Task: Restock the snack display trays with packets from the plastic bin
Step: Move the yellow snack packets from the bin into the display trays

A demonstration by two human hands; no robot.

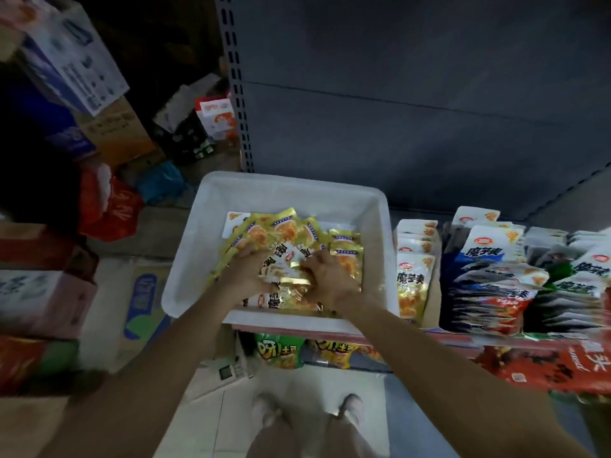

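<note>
A white plastic bin (211, 200) rests on the shelf edge in front of me, holding several gold-and-white snack packets (291, 229). Both my hands are inside it. My left hand (246, 271) presses down on the packets at the bin's middle, fingers curled around a bunch. My right hand (325, 276) grips the same bunch from the right side. To the right of the bin stands a display tray (431, 309) with a row of upright matching packets (413, 276). Further right, more trays hold white, blue and red packets (496, 276).
Grey shelving back panel (413, 110) rises behind the bin. Stacked cardboard boxes (43, 292) and a red plastic bag (109, 206) crowd the floor at left. Green and yellow snack bags (281, 350) sit on the shelf below. My feet (307, 411) stand on pale floor tiles.
</note>
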